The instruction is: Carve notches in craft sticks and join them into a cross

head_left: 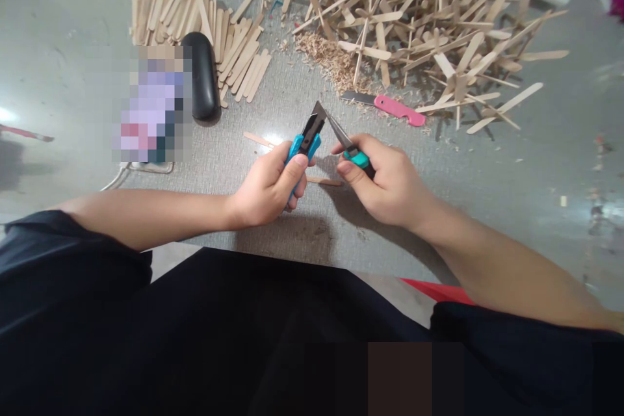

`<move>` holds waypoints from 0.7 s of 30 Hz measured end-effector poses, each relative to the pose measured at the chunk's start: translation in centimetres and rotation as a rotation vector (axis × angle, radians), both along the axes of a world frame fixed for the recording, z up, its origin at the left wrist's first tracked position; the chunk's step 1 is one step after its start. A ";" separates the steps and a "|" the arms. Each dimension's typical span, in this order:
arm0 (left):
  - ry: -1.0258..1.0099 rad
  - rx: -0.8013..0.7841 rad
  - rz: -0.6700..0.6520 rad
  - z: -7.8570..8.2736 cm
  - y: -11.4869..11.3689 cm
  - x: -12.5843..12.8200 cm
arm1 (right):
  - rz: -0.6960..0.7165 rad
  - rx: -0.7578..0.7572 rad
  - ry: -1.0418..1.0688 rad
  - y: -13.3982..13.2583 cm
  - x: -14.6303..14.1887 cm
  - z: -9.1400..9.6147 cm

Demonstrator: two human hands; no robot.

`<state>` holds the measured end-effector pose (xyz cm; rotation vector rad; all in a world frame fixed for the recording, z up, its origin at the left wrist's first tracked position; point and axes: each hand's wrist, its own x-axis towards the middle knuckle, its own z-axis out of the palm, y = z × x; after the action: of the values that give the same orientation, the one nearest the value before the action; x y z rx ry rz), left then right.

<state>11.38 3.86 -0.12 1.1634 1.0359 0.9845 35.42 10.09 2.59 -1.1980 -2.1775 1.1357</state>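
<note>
My left hand (270, 185) is closed around a blue and black utility knife (306, 138), its wide blade out and tilted up and away. In my right hand (383, 175) is a pointed metal tool with a teal and black handle (358, 157); its exact kind is unclear. The tool's tip is right beside the knife blade, and I cannot tell whether they touch. A wooden craft stick (324, 181) lies flat on the table between my hands. Another craft stick (258, 138) sits just beyond my left hand, partly hidden by it.
A pink folding knife (400, 110) lies with its blade out, next to wood shavings (324, 55). Behind spreads a tangled heap of joined craft sticks (419, 6). Loose sticks (244, 55), a black case (202, 75) and a blurred-out phone-like object (151, 104) with a white cable are at left.
</note>
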 end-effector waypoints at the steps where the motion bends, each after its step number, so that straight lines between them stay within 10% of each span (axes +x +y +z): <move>1: -0.001 -0.002 0.001 0.0 0.0 0.0 | 0.006 -0.006 0.000 0.0 0.0 0.1; 21: -0.025 -0.012 0.008 -0.2 0.0 0.1 | -0.030 -0.094 -0.013 0.0 -0.2 0.1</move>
<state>11.46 3.87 -0.36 1.1350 1.0259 0.9955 35.23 10.09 2.71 -1.2769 -2.1290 1.2333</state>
